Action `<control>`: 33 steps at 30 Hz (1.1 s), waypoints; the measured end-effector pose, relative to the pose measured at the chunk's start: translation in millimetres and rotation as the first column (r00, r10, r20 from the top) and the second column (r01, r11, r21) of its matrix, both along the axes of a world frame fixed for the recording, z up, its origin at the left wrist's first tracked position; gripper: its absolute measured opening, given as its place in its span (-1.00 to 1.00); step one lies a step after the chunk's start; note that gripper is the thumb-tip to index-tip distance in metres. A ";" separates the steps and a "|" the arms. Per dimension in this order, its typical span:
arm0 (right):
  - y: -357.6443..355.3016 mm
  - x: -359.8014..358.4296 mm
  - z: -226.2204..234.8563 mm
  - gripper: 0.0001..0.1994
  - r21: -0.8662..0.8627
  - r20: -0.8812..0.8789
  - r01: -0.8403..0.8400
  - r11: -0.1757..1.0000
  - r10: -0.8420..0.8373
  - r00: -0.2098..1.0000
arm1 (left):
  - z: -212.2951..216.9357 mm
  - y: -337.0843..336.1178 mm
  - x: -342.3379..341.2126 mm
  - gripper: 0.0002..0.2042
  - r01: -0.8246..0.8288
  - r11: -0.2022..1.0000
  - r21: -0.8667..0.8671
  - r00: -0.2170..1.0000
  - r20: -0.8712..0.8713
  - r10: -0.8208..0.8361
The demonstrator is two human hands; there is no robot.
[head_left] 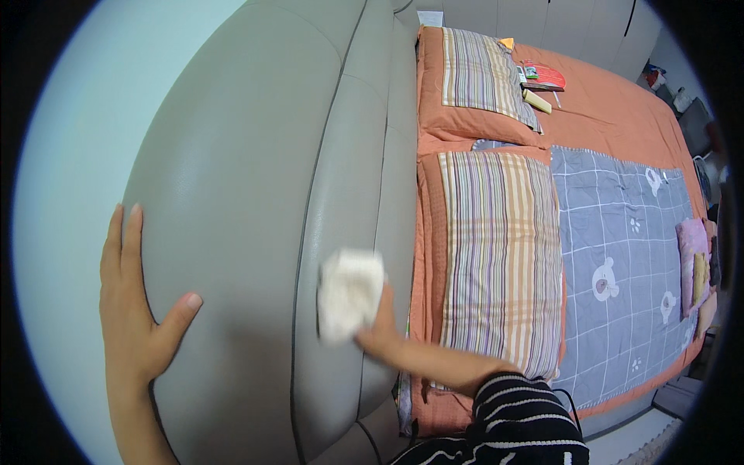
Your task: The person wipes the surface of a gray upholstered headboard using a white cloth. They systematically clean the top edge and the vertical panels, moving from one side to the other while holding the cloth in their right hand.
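Note:
A grey padded headboard (232, 178) fills the left and middle of the head view. My left hand (139, 310) rests along its outer edge, fingers stretched and thumb spread over the grey surface, holding nothing. With my right hand (378, 329) I press a white cloth (350, 296) against the headboard's front panel, just past the dark seam. The cloth is blurred and covers most of my right fingers. My right forearm reaches in over the pillow side, in a black sleeve with white stripes.
Right of the headboard lies a bed with an orange sheet (612, 108). Two striped pillows, one near (504, 256) and one far (480, 70), sit against it. A grey checked blanket (620, 232) covers the middle. A red fan-shaped thing (549, 76) lies by the far pillow.

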State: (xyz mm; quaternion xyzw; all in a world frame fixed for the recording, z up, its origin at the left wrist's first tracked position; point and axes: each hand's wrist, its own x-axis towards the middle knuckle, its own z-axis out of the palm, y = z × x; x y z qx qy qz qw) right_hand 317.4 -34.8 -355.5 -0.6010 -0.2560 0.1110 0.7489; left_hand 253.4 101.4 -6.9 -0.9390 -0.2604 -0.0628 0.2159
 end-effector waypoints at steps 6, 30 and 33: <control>-31.0 -57.8 -31.1 -0.51 0.102 0.505 -0.083 0.991 0.021 0.863 | 2.2 0.6 -1.0 -0.03 0.027 1.000 0.006 1.000 -0.013 -0.027; 20.2 38.2 4.8 -0.45 0.007 0.274 0.109 0.994 -0.107 0.956 | -3.9 7.6 -3.6 -0.08 0.072 0.997 0.034 0.997 -0.001 -0.072; -31.9 -42.2 -19.3 -0.43 0.023 0.191 -0.079 0.997 0.073 0.979 | -5.2 8.0 -5.9 -0.07 0.045 0.998 0.041 0.999 -0.006 -0.045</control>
